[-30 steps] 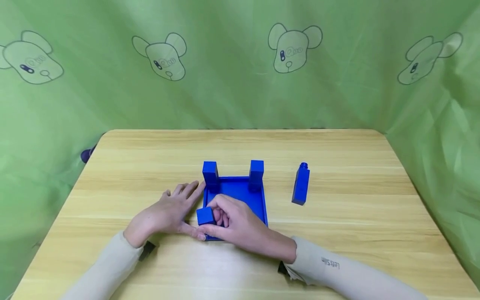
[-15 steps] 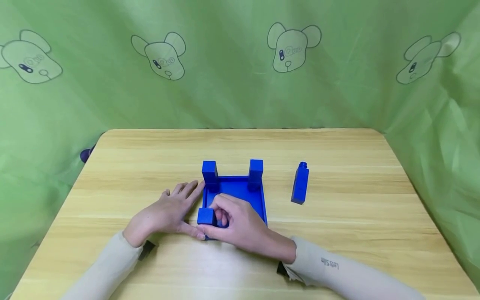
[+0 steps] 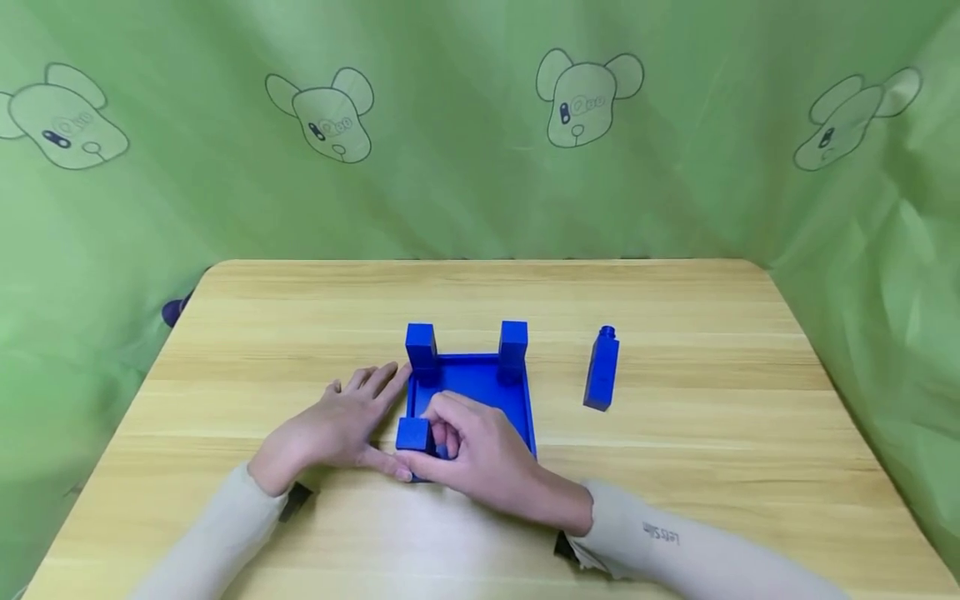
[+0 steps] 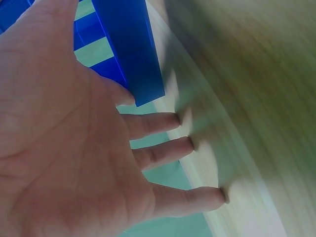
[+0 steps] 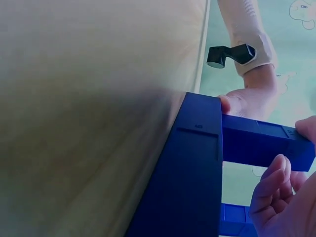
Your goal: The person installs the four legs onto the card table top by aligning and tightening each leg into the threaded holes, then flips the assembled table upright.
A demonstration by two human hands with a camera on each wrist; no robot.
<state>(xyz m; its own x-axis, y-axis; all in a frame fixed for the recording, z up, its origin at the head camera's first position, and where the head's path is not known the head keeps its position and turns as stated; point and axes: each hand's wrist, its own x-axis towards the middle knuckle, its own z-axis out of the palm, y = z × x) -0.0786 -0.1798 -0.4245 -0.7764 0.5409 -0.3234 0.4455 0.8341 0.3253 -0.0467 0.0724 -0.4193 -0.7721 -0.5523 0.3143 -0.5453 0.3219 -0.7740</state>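
A shallow blue square base (image 3: 480, 400) with a raised rim lies on the table. At its near left corner stands a blue square post (image 3: 414, 434), upright; my right hand (image 3: 483, 446) pinches it near the top between thumb and index finger, the other fingers curled in. Spread along the base's left side, my left hand (image 3: 337, 425) rests with index finger and thumb against the rim. The left wrist view shows the left fingers (image 4: 158, 153) straight, tips at the tabletop. In the right wrist view the post (image 5: 261, 140) meets the base (image 5: 192, 163); their joint is hidden.
Two more blue posts, one far left (image 3: 422, 346) and one far right (image 3: 513, 346), stand upright on the base's far corners. A loose blue post (image 3: 602, 371) with a threaded-looking end lies right of the base. A green curtain (image 3: 480, 167) hangs behind the wooden table (image 3: 675, 467).
The near left post has turned slightly, and its top now lines up squarely with the base. My right fingers have shifted a little with it. My left hand stays in place.
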